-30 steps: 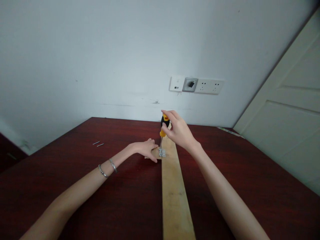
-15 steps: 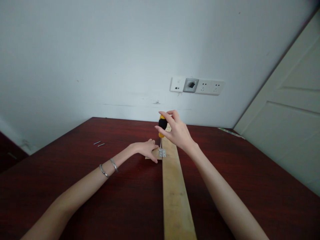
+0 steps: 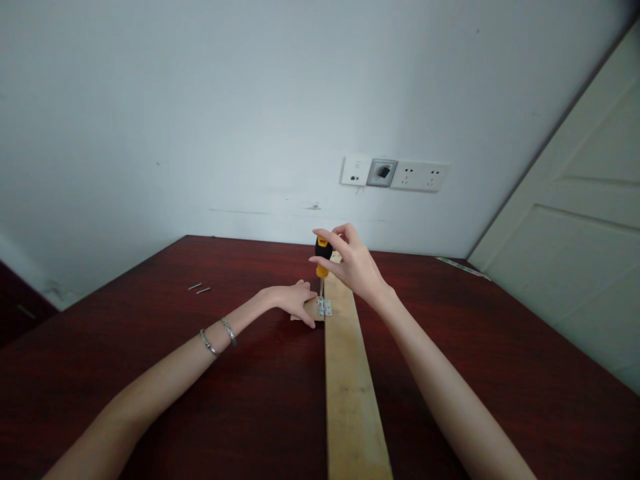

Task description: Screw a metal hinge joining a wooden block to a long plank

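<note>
My right hand [image 3: 354, 262] grips a black and yellow screwdriver [image 3: 323, 250] at its handle, thumb and fingertips around it. The shaft points down at a small metal hinge [image 3: 325, 307]; whether the tip sits in a screw is too small to tell. The hinge bridges a long wooden plank [image 3: 350, 380] and a short wooden board [image 3: 313, 309] to its left. My left hand [image 3: 296, 299], with thumb and fingers spread around the short board, holds it against the plank's left side and covers much of it.
Two screws or nails [image 3: 199, 288] lie on the dark red tabletop [image 3: 240, 407] at the left. A white wall with sockets [image 3: 419, 176] stands behind the table. At the back right lies a thin strip [image 3: 463, 267], near a white panelled door [image 3: 575, 220].
The screwdriver handle has tilted and shifted slightly left, with my right thumb and fingers turning on it. My left hand, the plank and the hinge stay in place.
</note>
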Motion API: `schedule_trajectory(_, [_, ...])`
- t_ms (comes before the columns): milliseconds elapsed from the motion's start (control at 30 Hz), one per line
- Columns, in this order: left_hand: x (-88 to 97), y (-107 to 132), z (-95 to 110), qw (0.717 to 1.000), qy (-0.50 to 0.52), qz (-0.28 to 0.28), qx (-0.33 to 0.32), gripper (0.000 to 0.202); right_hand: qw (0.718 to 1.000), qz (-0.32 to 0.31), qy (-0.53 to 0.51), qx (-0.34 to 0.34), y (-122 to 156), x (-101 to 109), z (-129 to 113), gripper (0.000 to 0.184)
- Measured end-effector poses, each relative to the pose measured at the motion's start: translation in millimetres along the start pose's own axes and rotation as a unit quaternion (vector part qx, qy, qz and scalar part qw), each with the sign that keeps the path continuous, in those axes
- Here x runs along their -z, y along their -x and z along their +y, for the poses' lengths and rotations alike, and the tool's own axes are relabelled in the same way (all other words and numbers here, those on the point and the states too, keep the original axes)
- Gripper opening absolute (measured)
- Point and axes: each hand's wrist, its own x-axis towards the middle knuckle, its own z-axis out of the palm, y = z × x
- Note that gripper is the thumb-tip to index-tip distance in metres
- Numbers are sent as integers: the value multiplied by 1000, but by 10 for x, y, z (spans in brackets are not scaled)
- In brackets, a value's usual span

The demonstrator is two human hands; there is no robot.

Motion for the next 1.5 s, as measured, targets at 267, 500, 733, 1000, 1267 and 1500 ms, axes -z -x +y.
schedule_trajectory(267, [19, 16, 33, 1000, 2, -4, 5, 89, 999, -26, -33, 15, 2, 21, -27, 50])
schedule_trajectory(500, [15, 14, 13, 1000, -1, -1, -3, 90, 1000, -3, -18, -4, -6, 7, -16, 41])
schedule_trajectory(733, [21, 19, 24, 1000, 3, -5, 7, 90, 1000, -23, -5, -5, -6, 23, -75, 48])
schedule_trajectory(1000, [2, 0, 23, 1000, -20, 1, -2, 93, 998, -16, -56, -16, -8, -20, -11, 51])
schedule_trajectory(1267, [-1, 0, 35, 1000, -16, 0, 5, 90, 999, -3, 7, -36, 0, -12, -17, 44])
schedule_trajectory(1500, [-2, 5, 50, 1000, -20, 3, 14, 91, 1000, -5, -10, -13, -4, -4, -41, 52])
